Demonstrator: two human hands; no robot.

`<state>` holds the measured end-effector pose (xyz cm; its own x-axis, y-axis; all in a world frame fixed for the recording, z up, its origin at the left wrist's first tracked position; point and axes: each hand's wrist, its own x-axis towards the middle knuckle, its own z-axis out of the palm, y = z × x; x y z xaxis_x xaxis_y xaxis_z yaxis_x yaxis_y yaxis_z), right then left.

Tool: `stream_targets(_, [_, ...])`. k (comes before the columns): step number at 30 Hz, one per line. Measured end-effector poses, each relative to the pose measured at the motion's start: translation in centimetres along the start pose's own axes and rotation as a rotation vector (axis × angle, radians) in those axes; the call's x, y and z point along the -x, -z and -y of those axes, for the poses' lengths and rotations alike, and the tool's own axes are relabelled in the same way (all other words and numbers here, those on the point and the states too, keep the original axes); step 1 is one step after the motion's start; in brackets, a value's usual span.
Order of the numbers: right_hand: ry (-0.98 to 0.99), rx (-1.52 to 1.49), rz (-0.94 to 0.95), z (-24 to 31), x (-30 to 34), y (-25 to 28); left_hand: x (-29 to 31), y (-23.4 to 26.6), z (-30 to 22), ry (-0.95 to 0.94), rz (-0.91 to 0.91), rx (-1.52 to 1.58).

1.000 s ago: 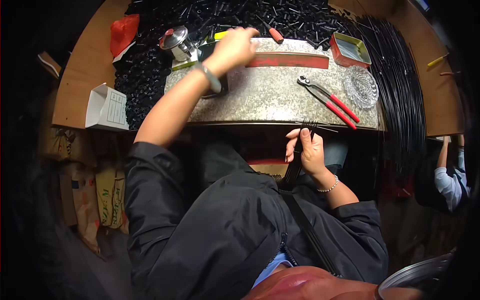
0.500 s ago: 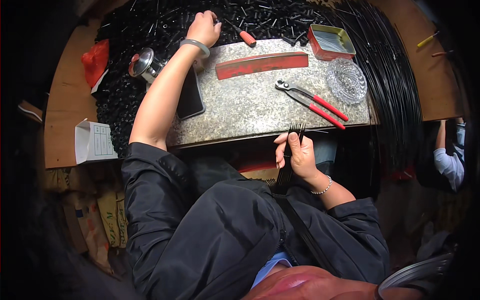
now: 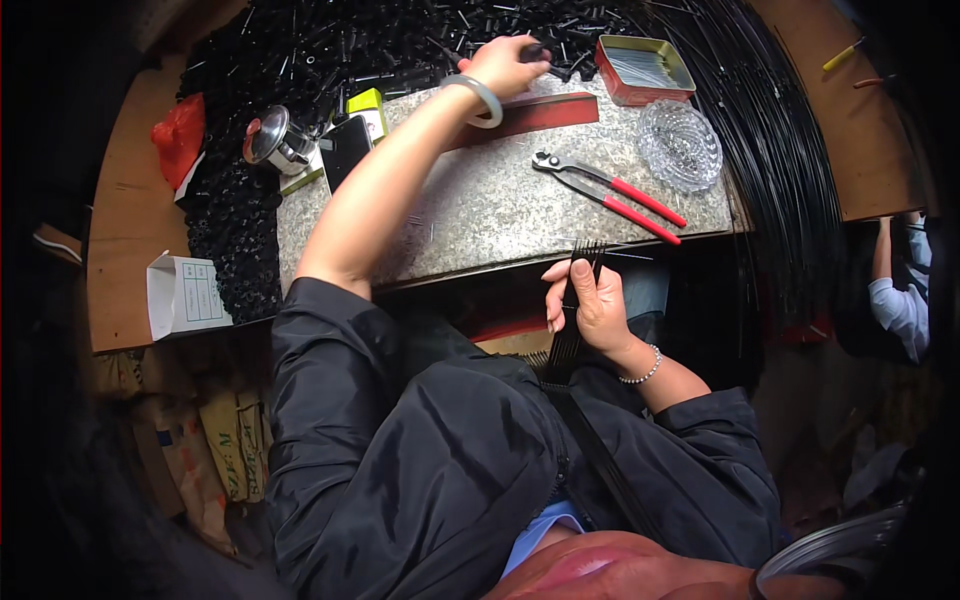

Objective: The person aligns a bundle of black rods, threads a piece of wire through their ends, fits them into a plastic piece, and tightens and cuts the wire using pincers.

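Observation:
Over the far edge of the stone slab, my left hand (image 3: 506, 68) is closed, with a small black piece (image 3: 534, 52) between its fingertips. Its exact kind is too small to make out. Below that hand lies a worn red bar (image 3: 545, 115), partly covered by my wrist. My right hand (image 3: 598, 305) grips a bundle of thin black rods (image 3: 568, 345) above my lap, thumb across them, their upper ends fanned out. Long-handled pliers with red grips (image 3: 625, 200) rest on the slab just beyond it. A heap of short black tubular pieces (image 3: 390, 40) spreads behind my left hand.
On the right stand an open red tin (image 3: 640, 95) of thin pins and a glass dish (image 3: 680, 145), beside long black rods (image 3: 775, 130). A phone (image 3: 345, 150), a lidded metal pot (image 3: 280, 138) and a white box (image 3: 187, 295) are on the left. Another person (image 3: 895, 300) sits far right.
My left hand has moved right across the heap and now shows a black piece at its fingertips. My right hand keeps its grip on the rods. The view has shifted slightly.

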<state>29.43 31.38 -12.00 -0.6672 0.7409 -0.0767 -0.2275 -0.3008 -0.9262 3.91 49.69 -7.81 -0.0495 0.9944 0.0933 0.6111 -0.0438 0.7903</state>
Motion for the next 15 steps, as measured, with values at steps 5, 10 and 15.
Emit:
stream_targets(5, [-0.003,-0.017,-0.013,0.2,0.4,0.1,-2.7,-3.7,-0.3,-0.056,-0.036,-0.482])
stream_targets(10, [0.029,0.028,-0.018,0.2,1.1,0.3,-2.8,-4.3,0.1,-0.024,-0.004,-0.567])
stream_targets(15, [-0.015,0.108,-0.014,0.5,1.4,-0.1,1.1,-1.6,0.2,-0.124,-0.289,-0.12])
